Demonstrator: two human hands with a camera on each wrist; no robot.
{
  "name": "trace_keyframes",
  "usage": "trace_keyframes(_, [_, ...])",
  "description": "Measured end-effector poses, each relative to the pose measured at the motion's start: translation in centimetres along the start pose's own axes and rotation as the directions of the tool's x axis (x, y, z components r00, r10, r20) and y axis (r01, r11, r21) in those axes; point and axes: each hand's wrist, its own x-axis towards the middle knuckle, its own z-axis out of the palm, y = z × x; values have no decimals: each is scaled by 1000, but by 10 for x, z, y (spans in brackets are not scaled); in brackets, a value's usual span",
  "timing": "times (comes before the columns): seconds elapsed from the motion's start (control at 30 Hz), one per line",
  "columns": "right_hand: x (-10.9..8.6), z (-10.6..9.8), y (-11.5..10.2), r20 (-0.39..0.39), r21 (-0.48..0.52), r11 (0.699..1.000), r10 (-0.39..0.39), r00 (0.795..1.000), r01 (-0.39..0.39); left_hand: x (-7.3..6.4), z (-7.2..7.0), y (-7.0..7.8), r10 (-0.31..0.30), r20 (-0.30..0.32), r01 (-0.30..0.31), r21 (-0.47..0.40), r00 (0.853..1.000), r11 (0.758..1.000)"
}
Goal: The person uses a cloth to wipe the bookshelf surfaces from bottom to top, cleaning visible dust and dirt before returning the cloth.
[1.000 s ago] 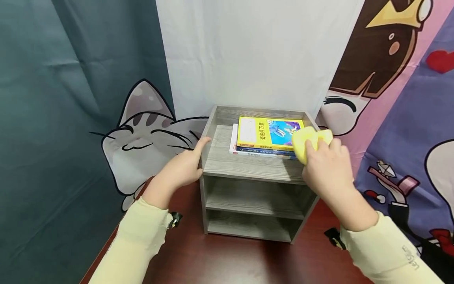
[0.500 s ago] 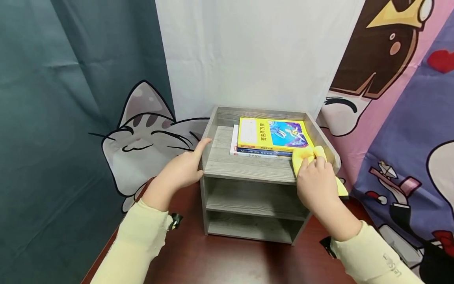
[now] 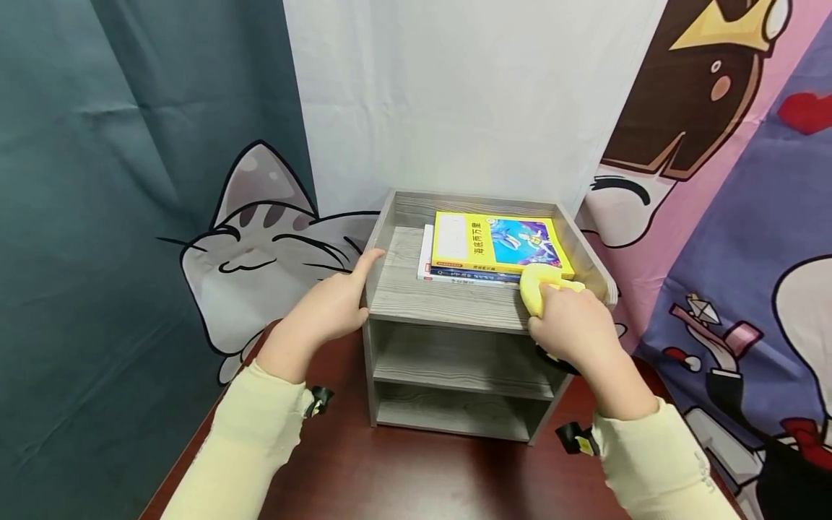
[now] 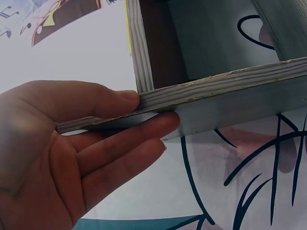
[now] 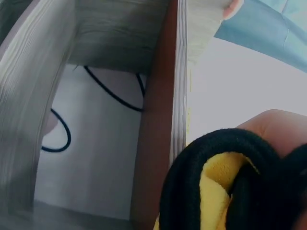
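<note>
A small grey wood-grain shelf unit (image 3: pixel 448 307) stands on the table. My left hand (image 3: pixel 328 307) grips its left side panel; in the left wrist view the thumb lies over the board edge, with fingers underneath. My right hand (image 3: pixel 575 325) holds a bunched yellow cloth (image 3: pixel 534 289) at the front right corner of the unit's top. Black edging (image 5: pixel 213 143) on the cloth shows in the right wrist view, where it hides most of the hand. Beside the cloth, a stack of books lies on the top, with a yellow book (image 3: pixel 494 242) uppermost.
Raised side and back rims surround the unit's top. Two lower compartments (image 3: pixel 461 354) face forward above the dark red table (image 3: pixel 416 480). A white curtain (image 3: pixel 455 94) hangs close behind, with cartoon-printed cloth on both sides.
My right hand has moved the cloth from the right rim toward me and to the left, onto the front right corner. The left hand stays on the side panel.
</note>
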Motion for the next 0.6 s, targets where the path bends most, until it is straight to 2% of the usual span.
trace_keyframes(0.3, [8, 10, -44, -28, -10, 1000, -9, 1000, 9, 3, 3, 1, -1, -1, 1, -1, 1000, 1000])
trace_keyframes(0.6, [17, 13, -75, -2, 7, 1000, -30, 1000, 30, 1, 1, 1, -8, -7, 8, 3, 1000, 1000])
